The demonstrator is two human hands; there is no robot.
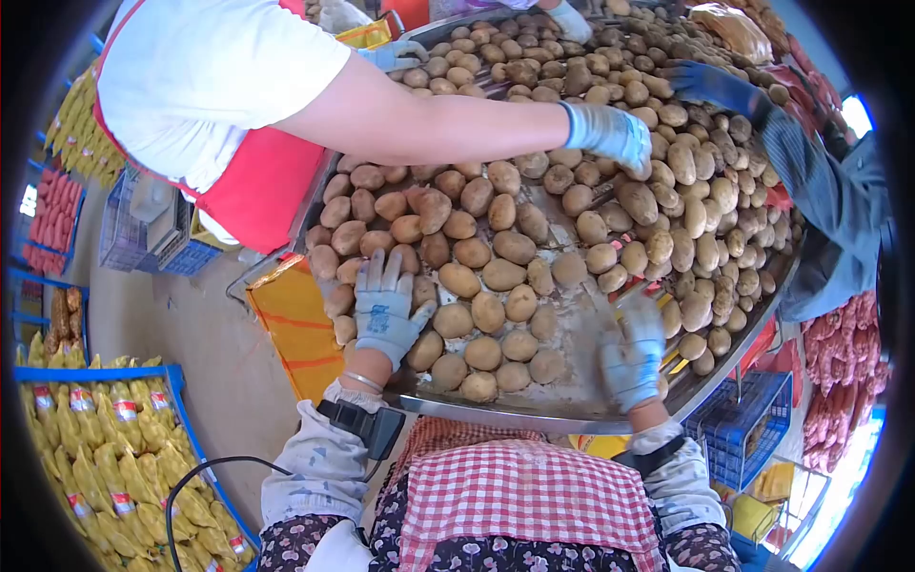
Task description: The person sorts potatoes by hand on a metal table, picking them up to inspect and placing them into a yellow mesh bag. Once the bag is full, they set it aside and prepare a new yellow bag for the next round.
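Note:
Many brown potatoes (487, 312) lie spread over a metal sorting table (581, 412) in front of me. My left hand (386, 310), in a pale blue-white glove, rests on potatoes at the table's left side, its fingers stretched and apart. My right hand (634, 355), gloved the same way, is at the near right, over bare metal beside the larger potato pile. Motion smears its fingers, so whether they hold a potato is not visible.
A co-worker's gloved hand (610, 136) reaches across from the left. Another person's dark-gloved hand (710, 84) works at the far right. Bagged yellow-netted potatoes (124, 458) fill a rack at left. A blue crate (743, 419) stands below the table's right edge.

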